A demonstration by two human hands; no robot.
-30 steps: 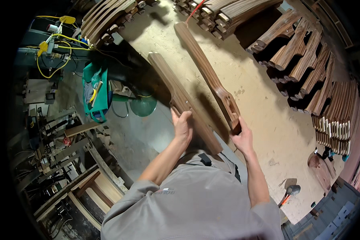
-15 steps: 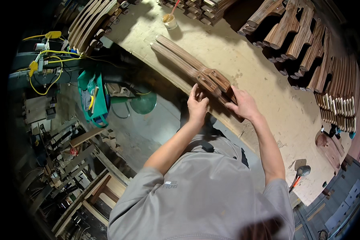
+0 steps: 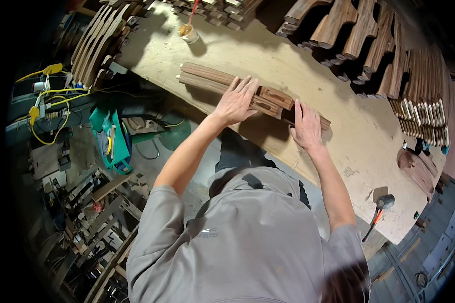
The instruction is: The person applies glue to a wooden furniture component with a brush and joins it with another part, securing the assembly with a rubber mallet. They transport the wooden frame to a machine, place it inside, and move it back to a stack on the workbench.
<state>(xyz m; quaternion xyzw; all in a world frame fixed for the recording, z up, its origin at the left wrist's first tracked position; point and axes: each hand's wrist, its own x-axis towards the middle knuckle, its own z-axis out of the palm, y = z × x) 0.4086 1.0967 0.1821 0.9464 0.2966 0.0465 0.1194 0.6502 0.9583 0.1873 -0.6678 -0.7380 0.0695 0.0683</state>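
Observation:
Two long, shaped brown wooden pieces (image 3: 203, 76) lie side by side on the pale workbench (image 3: 338, 146). Carved slots (image 3: 276, 98) show near their middle, between my hands. My left hand (image 3: 236, 102) rests flat across the pieces left of the slots, fingers stretched out and thumb on the near side. On their right end lies my right hand (image 3: 307, 125), fingers extended over the wood; it covers part of that end. Neither hand is wrapped round a piece.
A small cup of yellowish paste (image 3: 189, 34) with a red stick stands beyond the pieces. Stacked wooden parts (image 3: 356, 38) line the back and right. A black-headed mallet (image 3: 384, 203) lies at the right front edge. A green bag (image 3: 108, 139) hangs at left.
The two wooden pieces have turned to lie closer to level across the view. My left hand has moved from their near edge onto their top and flattened. My right hand has flattened over the right end.

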